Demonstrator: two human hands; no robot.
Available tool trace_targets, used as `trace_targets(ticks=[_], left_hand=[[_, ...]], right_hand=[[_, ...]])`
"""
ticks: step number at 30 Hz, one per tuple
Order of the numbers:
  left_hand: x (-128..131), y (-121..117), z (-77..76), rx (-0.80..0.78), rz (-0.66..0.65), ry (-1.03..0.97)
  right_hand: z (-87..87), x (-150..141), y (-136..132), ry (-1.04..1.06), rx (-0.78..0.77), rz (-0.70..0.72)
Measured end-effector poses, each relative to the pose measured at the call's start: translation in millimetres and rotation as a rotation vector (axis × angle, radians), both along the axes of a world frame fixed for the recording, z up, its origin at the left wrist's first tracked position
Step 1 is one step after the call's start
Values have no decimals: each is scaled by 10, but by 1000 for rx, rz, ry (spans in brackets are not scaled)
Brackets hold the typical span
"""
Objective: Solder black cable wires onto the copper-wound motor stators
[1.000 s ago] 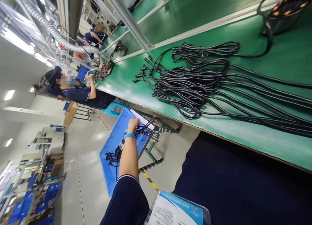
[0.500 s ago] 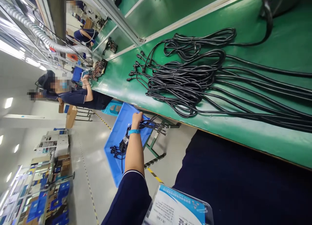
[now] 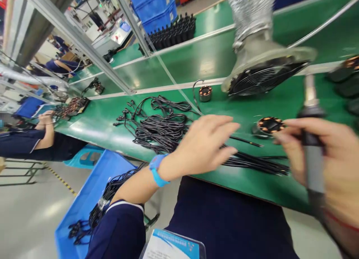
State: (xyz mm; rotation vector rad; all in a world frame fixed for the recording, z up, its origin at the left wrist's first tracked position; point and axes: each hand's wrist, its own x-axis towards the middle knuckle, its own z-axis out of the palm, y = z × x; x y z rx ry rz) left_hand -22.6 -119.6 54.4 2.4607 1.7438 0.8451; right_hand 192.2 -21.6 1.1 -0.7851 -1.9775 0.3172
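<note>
My left hand (image 3: 203,145) is open, fingers stretched to the right, above the black cables; nothing shows in it. Looped black cables (image 3: 161,130) lie on the green bench beyond it, their loose ends (image 3: 258,164) running right beneath the hand. In my right hand (image 3: 336,150) is a soldering iron (image 3: 314,165), grey and black, its metal end pointing up and away. The thumb and forefinger of that hand reach the edge of a round copper-wound motor stator (image 3: 269,125); whether they pinch it is unclear. Another stator (image 3: 205,93) with a black lead stands farther back.
A fume hood (image 3: 263,70) on a foil duct hangs over the bench's back. Dark parts (image 3: 349,81) sit at the far right. A blue crate (image 3: 81,199) holding black cables is at lower left. A co-worker's hands (image 3: 46,118) are at the bench's far left.
The view has swung right. My left hand has left the blue crate and let go of the cables there, rising over the bench. My right hand with the soldering iron has come into view.
</note>
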Motion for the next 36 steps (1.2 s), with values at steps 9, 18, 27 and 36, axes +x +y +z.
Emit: trace_targets(ticks=[9,18,27,36], left_hand=[[324,939,-48,-844,-152,-231],[185,1015,-253,-984,-219,157],[-130,1191,-187,-1129,-211,-873],[-155,1155,-303,-1148,-237,-980]], right_hand=[[71,276,265,-52,-28,50],[-105,300,478,-171,-254,133],[116,-61,244,158,-495,149],[87,-249,203,313,-482,89]])
